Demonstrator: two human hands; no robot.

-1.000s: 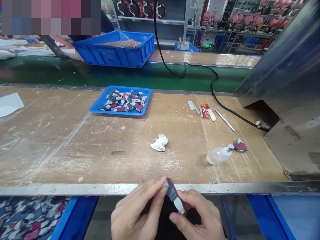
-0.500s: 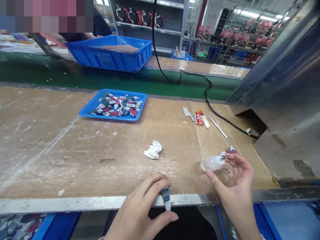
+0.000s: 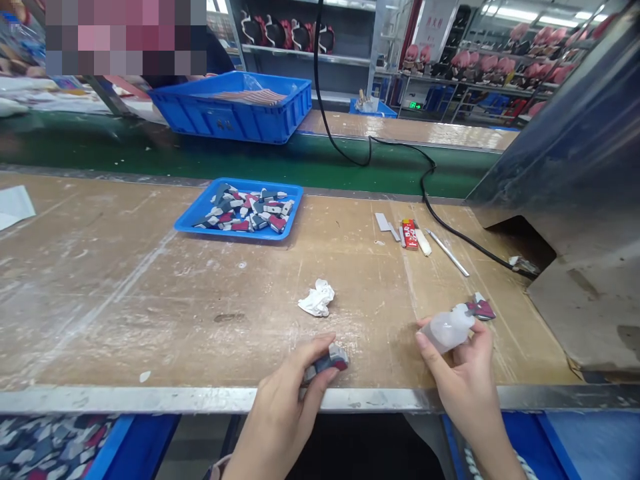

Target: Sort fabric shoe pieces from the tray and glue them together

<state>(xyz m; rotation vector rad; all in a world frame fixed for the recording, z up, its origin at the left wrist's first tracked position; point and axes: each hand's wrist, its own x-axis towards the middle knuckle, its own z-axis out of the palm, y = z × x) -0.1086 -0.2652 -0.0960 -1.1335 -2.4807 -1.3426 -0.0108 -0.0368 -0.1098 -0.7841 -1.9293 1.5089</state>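
My left hand pinches a small grey, white and maroon piece between thumb and fingers, just above the table's front edge. My right hand is closed around a translucent squeeze bottle, which leans with its thin tip up to the right. Right behind the bottle's tip, a similar maroon and white piece lies on the table. A crumpled white tissue rests beyond my left hand. Farther back, a blue tray holds several pieces of the same colours.
On the brown table lie a red packet, a silver pen-like stick and a black cable. A metal housing stands at right. Beyond the green strip is a blue crate, with a person behind it.
My left hand has lifted and turned the small piece, now over the tabletop. My right hand has wrapped more firmly around the bottle and tilted it up. The view has shifted slightly left.
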